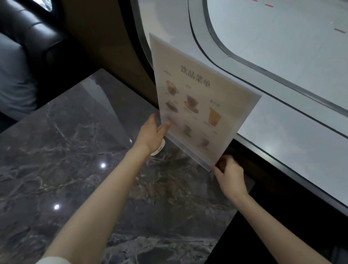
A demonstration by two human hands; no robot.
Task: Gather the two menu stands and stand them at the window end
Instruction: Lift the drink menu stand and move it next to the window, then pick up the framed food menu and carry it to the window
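A clear acrylic menu stand (199, 97) with a beige drinks sheet stands upright at the window end of the dark marble table (62, 168), its base along the table's right edge. My left hand (153, 132) pinches the stand's lower left edge. My right hand (229, 175) grips the near corner of its base. Only one menu face shows; whether a second stand sits behind it I cannot tell.
A small white object (160, 149) lies on the table under my left hand. A large curved window (290, 50) runs along the right. A black leather seat (28, 24) with a grey cushion (6, 72) stands across the table.
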